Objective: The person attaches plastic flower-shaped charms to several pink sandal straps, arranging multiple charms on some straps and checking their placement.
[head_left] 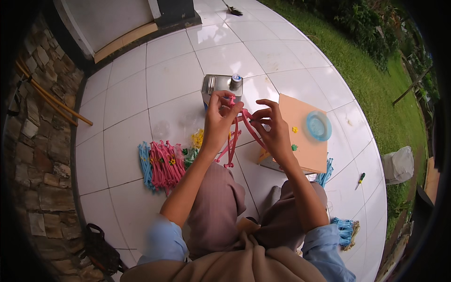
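A long pink strap with knotted ends hangs in loops between my hands, above the tiled floor. My left hand pinches it near a knot that sticks up past the fingertips. With thumb and fingertips, my right hand grips the strap a little lower; its other fingers are raised and bent. Just beyond my left hand stands a metal can with a round cap. A pile of similar pink straps lies left of my left forearm, light blue ones beside it.
Right of my hands, a peach board bears a blue translucent bowl, a yellow piece and a green piece. Farther right lie a green-handled tool and a blue bundle. Yellow pieces lie near my left forearm.
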Available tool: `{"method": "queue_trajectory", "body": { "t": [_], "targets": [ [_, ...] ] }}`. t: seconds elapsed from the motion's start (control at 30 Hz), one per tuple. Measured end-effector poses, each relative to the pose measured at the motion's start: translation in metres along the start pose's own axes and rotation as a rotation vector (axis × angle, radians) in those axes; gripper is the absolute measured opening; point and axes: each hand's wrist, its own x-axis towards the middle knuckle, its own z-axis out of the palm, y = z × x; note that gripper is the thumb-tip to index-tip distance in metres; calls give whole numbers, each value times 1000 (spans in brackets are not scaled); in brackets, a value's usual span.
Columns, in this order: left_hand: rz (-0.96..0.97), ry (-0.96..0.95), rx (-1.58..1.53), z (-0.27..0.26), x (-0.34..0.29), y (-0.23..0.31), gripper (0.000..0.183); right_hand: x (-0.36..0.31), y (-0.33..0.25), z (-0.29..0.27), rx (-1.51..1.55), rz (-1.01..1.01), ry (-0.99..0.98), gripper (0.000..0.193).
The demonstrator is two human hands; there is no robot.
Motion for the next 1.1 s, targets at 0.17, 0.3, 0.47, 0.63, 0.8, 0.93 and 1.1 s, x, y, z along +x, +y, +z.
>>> {"method": "queue_trajectory", "body": {
  "t": [0.17,0.3,0.47,0.63,0.8,0.93,1.1],
  "targets": [
    [6,-66,-18,6,-4,23,32,-9,-10,-8,10,10,-29,47],
    [-65,-63,-130,-3,-6,33,34,-10,-21,-9,186,43,-129,48],
    [-25,24,-32,-20,12,24,33,19,-3,5,487,183,-297,48],
    [-62,196,-87,-72,28,-8,35,40,28,92,570,401,-653,54],
    [-322,509,136,-146,-43,-80,44,9,95,210,599,751,-644,45],
    [-242,664,268,-196,-126,-119,44,-23,89,277,666,814,-741,51],
    [-194,721,420,-241,-145,-138,47,-51,116,333,628,596,-804,62]
  ]
}}
